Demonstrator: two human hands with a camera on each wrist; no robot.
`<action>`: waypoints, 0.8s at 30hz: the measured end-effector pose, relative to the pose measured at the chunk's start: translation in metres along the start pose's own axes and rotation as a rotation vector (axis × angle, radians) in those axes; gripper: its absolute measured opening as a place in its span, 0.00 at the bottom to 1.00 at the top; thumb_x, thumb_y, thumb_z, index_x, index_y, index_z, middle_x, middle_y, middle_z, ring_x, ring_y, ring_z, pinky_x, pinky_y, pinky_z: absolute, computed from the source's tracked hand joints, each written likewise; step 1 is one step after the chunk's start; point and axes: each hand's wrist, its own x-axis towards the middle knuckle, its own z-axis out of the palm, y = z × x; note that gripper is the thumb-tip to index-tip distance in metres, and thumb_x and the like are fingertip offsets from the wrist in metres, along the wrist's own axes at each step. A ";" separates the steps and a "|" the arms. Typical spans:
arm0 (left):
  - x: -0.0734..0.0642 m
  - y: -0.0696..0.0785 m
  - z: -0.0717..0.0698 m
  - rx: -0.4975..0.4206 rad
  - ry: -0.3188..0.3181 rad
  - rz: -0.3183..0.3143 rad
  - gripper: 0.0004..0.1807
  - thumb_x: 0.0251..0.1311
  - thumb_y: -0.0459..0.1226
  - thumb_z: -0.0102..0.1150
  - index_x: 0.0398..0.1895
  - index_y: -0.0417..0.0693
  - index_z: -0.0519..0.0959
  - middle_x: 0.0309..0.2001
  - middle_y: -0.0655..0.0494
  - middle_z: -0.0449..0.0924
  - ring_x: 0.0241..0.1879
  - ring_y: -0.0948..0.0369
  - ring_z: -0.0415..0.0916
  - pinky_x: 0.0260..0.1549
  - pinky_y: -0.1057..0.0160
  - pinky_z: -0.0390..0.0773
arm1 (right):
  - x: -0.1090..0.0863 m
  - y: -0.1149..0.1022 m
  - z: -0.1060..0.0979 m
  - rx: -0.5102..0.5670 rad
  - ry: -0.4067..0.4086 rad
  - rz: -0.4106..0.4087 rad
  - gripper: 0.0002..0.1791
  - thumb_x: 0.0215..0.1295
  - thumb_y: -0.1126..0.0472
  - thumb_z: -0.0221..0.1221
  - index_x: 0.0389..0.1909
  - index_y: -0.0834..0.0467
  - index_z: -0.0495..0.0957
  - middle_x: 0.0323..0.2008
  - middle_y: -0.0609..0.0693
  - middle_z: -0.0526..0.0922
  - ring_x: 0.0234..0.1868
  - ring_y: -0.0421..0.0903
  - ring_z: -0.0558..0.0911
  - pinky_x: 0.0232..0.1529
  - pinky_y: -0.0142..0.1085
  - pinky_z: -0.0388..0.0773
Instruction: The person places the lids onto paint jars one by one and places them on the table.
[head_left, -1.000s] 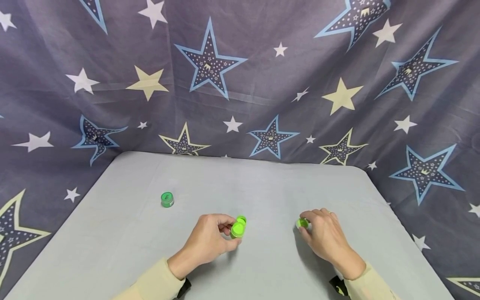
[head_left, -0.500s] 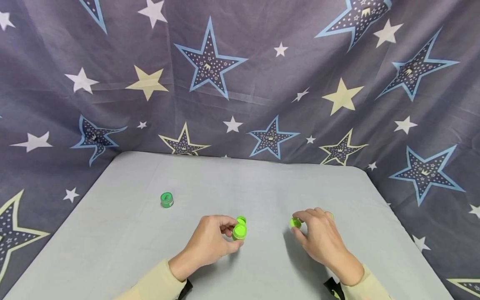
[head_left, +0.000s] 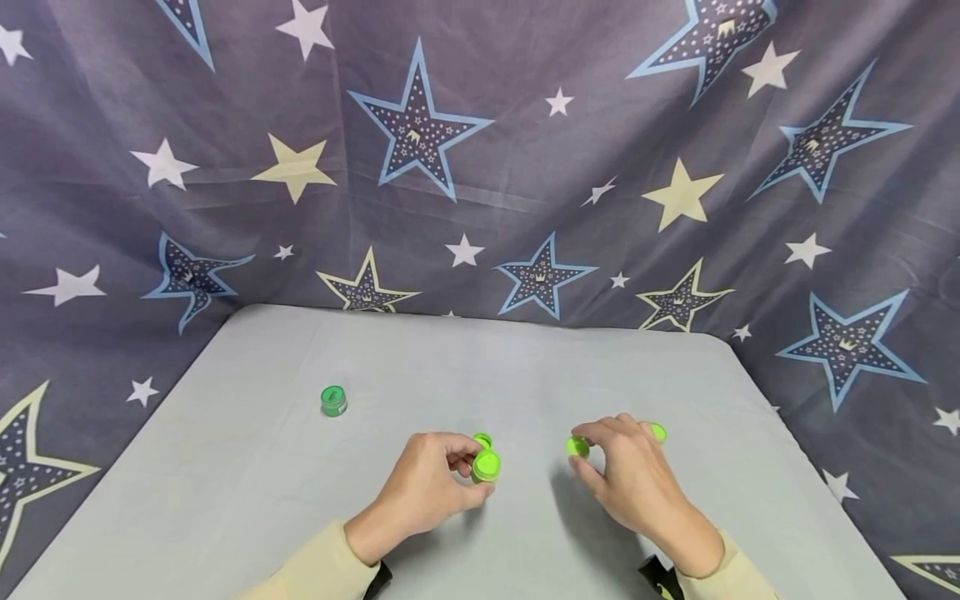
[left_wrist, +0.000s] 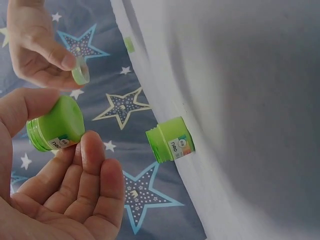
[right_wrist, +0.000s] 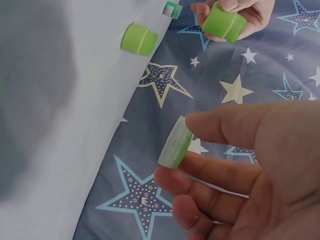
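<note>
My left hand (head_left: 427, 487) grips a light green jar (left_wrist: 62, 122) between thumb and fingers, its threaded neck facing up and uncovered. The jar is held above the table. Off to the right, my right hand (head_left: 630, 475) pinches a round green lid (right_wrist: 176, 144) with a pale, translucent rim, between thumb and fingertips. A gap separates the lid from the left hand's jar. Just behind that jar, a second light green jar (left_wrist: 171, 140) with a label and a bare threaded neck stands on the table; in the head view it is partly hidden.
On the left of the grey-covered table (head_left: 225, 467) stands a darker green jar (head_left: 333, 401). A flat light green piece (head_left: 658, 432) lies behind my right hand, partly covered by it. A star-patterned curtain (head_left: 480, 217) hangs along the table's back edge.
My right hand has moved left with the lid, closer to the left hand. The left hand and its jar have shifted slightly right. The green piece behind the right hand has come into view.
</note>
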 end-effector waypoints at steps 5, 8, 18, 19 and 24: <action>0.000 0.001 0.001 -0.005 -0.015 -0.005 0.15 0.45 0.33 0.81 0.37 0.48 0.88 0.30 0.67 0.82 0.30 0.65 0.80 0.34 0.68 0.82 | 0.002 -0.006 -0.002 0.025 0.002 -0.017 0.15 0.51 0.59 0.77 0.41 0.55 0.88 0.35 0.43 0.87 0.36 0.41 0.78 0.39 0.38 0.66; 0.001 0.001 0.002 -0.008 -0.021 -0.002 0.14 0.45 0.33 0.81 0.37 0.49 0.88 0.30 0.67 0.82 0.30 0.65 0.81 0.34 0.68 0.81 | 0.002 -0.009 -0.003 0.035 0.012 -0.027 0.15 0.51 0.59 0.77 0.40 0.55 0.88 0.35 0.43 0.88 0.35 0.41 0.77 0.39 0.38 0.66; 0.002 0.003 0.006 -0.019 -0.024 0.004 0.15 0.44 0.33 0.82 0.37 0.48 0.88 0.29 0.67 0.82 0.30 0.67 0.80 0.35 0.64 0.83 | 0.005 -0.019 -0.003 0.046 0.021 -0.050 0.15 0.50 0.58 0.78 0.40 0.53 0.88 0.35 0.42 0.88 0.35 0.39 0.76 0.39 0.38 0.67; 0.002 0.003 0.006 -0.020 -0.026 0.005 0.15 0.44 0.33 0.82 0.37 0.48 0.88 0.29 0.67 0.82 0.30 0.67 0.80 0.35 0.65 0.83 | 0.005 -0.020 -0.003 0.048 0.019 -0.051 0.15 0.50 0.58 0.78 0.40 0.53 0.88 0.35 0.42 0.88 0.35 0.39 0.76 0.39 0.37 0.67; 0.003 0.003 0.008 -0.025 -0.031 0.023 0.14 0.45 0.33 0.82 0.37 0.48 0.88 0.29 0.66 0.82 0.30 0.66 0.80 0.34 0.68 0.82 | 0.006 -0.025 -0.004 0.062 0.004 -0.051 0.15 0.51 0.58 0.78 0.41 0.53 0.88 0.36 0.41 0.88 0.35 0.38 0.76 0.40 0.37 0.67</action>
